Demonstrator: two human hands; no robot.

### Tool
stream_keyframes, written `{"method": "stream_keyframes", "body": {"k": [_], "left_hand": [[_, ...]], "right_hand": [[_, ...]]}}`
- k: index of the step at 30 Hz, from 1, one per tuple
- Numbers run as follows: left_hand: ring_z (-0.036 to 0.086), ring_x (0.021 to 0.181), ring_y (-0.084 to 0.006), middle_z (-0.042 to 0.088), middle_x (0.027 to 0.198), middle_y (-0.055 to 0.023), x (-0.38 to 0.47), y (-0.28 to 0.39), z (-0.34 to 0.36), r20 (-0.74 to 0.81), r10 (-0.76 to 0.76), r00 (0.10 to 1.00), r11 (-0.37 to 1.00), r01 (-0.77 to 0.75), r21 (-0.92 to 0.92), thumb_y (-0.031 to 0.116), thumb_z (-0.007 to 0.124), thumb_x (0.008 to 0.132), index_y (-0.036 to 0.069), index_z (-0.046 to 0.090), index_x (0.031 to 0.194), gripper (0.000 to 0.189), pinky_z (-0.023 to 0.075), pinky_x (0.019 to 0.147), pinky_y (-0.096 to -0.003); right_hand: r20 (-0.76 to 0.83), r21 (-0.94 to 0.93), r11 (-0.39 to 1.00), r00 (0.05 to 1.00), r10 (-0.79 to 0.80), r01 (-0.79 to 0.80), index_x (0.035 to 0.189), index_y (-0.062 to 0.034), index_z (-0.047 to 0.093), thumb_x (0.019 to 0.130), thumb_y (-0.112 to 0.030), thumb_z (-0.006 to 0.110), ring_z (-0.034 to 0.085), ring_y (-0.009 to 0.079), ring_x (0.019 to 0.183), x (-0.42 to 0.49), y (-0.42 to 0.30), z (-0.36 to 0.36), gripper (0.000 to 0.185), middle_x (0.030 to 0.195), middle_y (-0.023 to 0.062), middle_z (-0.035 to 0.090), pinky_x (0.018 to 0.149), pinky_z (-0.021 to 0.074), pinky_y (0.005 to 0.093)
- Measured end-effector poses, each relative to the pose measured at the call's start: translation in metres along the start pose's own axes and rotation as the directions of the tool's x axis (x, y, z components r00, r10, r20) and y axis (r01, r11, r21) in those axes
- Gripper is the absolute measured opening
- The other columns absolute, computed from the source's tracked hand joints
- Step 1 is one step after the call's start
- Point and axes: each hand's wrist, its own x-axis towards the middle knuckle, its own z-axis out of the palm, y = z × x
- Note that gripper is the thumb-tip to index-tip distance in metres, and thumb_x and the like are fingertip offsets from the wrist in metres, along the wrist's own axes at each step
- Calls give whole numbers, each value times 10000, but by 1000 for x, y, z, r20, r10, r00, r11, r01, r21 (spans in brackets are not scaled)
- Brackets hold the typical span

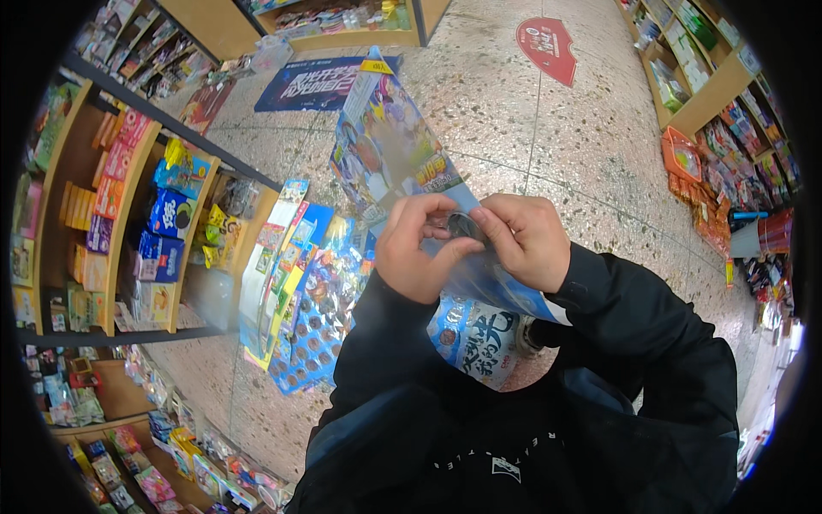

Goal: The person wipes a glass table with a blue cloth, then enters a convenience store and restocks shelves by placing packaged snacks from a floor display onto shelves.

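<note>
My left hand (414, 250) and my right hand (528, 239) meet in front of me at a small round grey item (465, 226). My left fingers and thumb curl about its left side, while my right thumb presses near its right edge. Fingers partly cover it, so its exact kind is unclear. Under both hands stretches a long, colourful printed display card (398, 138) with a yellow tab at its far end. Clear plastic seems to lie over its near part. Below, a blue printed sheet (485, 340) bearing large writing shows between my arms.
On the floor to my left lie blue blister-type cards (314, 327) and a stack of colourful cards (273, 276). Wooden shelves (138, 218) with boxed goods rise at left. More shelves (713, 96) stand at right, near an orange basket (682, 154). A dark mat (314, 83) lies ahead.
</note>
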Motion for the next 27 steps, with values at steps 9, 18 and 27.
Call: {"method": "stream_keyframes", "body": {"k": [9,18,27], "left_hand": [[573,660,-206,553,747,-86,26,59,8,158,136,978,959,-170,226,74,769,614,31,558,800,285,464,595,-288],[529,717,-127,523,748,-33,42,53,13,324,-19,946,987,-33,154,-36,740,638,42,487,751,288,436,685,-241],[556,815,-138,582,885,-92,37,38,3,260,-19,965,995,43,-87,-132,645,697,42,443,829,297,457,755,-253]], "right_hand": [[-108,-54,969,963,-246,242,682,-46,550,815,-137,570,527,300,551,-9,-12,-38,163,605,113,519,492,407,360],[-195,145,989,981,-13,42,680,-29,553,840,-143,541,527,329,539,-2,3,-43,197,586,146,510,485,403,371],[-148,109,994,989,4,12,696,-19,554,855,-150,538,534,326,544,19,11,-29,207,596,154,516,490,411,360]]}}
